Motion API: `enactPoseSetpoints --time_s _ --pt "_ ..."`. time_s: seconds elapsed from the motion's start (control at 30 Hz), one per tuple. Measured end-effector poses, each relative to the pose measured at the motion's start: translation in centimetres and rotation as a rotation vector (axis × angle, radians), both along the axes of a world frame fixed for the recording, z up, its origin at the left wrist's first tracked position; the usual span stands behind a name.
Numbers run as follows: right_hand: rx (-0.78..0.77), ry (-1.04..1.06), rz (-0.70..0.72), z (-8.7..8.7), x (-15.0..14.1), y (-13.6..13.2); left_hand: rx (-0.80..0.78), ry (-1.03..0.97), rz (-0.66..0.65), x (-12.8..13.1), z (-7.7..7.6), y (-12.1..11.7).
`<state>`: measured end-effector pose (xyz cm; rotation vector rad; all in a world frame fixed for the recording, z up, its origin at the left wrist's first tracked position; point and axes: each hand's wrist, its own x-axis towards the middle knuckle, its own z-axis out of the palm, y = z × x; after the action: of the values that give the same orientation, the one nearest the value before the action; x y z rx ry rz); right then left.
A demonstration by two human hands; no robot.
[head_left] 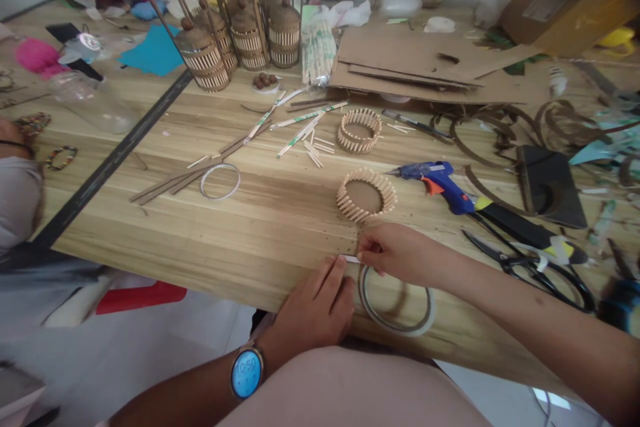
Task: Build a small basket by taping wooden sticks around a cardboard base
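Note:
Near the front edge of the table, a short white strip of tape (pixel 351 259) lies between my hands. My left hand (pixel 317 300) rests on the wood with fingers extended, their tips at the strip's left end. My right hand (pixel 395 255) is closed in a pinch on the strip's other end; the fingertips are partly hidden. Just below it lies a roll of tape (pixel 431 317), a wide thin ring. Beyond my right hand stands a round basket of small wooden sticks on a brown base (pixel 345 203), with a similar stick ring (pixel 345 140) behind it.
A blue glue gun (pixel 453 193), black scissors (pixel 520 263) and a phone (pixel 550 183) lie right. A narrower tape roll (pixel 203 185) and brown strips (pixel 160 188) lie left. Finished lanterns (pixel 250 47) and cardboard (pixel 390 47) stand behind. Another person's sleeve (pixel 20 200) shows left.

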<state>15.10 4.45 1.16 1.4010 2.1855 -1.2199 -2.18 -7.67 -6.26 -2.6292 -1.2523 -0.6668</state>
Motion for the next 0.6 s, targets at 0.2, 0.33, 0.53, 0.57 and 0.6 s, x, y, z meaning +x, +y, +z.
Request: enactPoseSetpoints --time_s 0.2,0.33,0.53,0.57,0.6 --pt "-0.001 0.001 -0.009 0.02 -0.06 0.03 -0.014 -0.004 -0.003 0.09 0.06 0.08" --pt "-0.011 0.013 -0.033 -0.01 -0.06 0.04 -0.009 0.000 0.010 0.18 -0.07 0.05" --pt "-0.074 0.070 -0.117 -0.07 0.44 -0.28 -0.022 0.004 0.012 0.35 0.30 0.37" --pt "-0.090 0.078 -0.141 -0.04 0.62 -0.42 -0.011 -0.001 0.013 0.40 0.46 0.49" --pt "-0.109 0.089 -0.172 0.00 0.82 -0.56 0.006 -0.002 0.020 0.46 0.60 0.62"
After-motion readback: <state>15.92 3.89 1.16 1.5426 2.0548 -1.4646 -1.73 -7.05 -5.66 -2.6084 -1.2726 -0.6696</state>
